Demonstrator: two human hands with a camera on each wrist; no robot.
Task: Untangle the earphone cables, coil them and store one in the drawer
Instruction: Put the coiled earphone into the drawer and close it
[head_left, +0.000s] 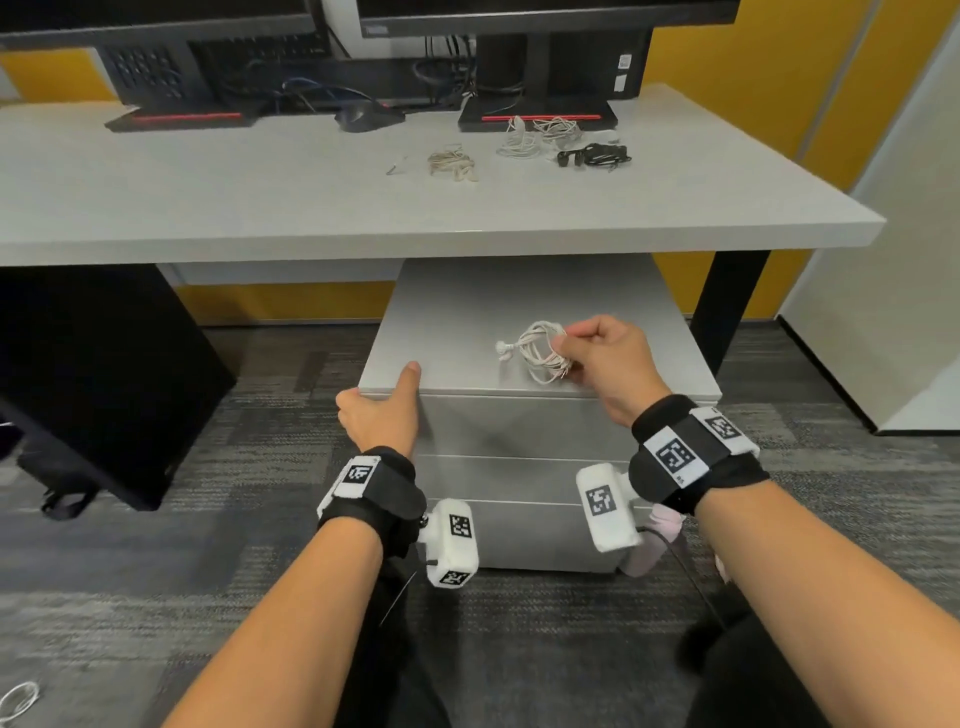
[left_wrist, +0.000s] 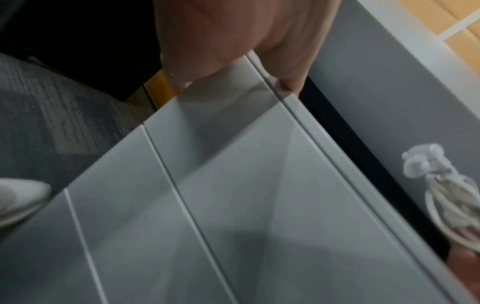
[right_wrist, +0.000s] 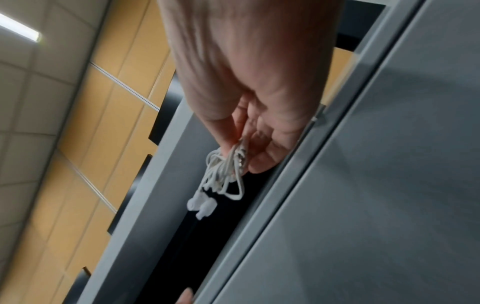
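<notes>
A coiled white earphone (head_left: 543, 353) hangs just above the top of a grey drawer cabinet (head_left: 457, 317) under the desk. My right hand (head_left: 563, 345) pinches this coil (right_wrist: 228, 170) between thumb and fingers (right_wrist: 262, 160), and the two earbuds dangle below it. My left hand (head_left: 384, 410) grips the top drawer front (head_left: 519, 426) at its upper left corner, thumb lying on the cabinet top. In the left wrist view my fingers (left_wrist: 288, 82) curl over the drawer front's edge (left_wrist: 298, 115). Both wrist views show a dark gap behind that edge, so the drawer stands slightly out.
On the desk (head_left: 208, 208) lie a beige earphone tangle (head_left: 451, 163), a white tangle (head_left: 535, 135) and a black one (head_left: 595, 155), before two monitor stands. A black box (head_left: 93, 374) sits on the carpet at left. The black desk leg (head_left: 727, 312) stands right of the cabinet.
</notes>
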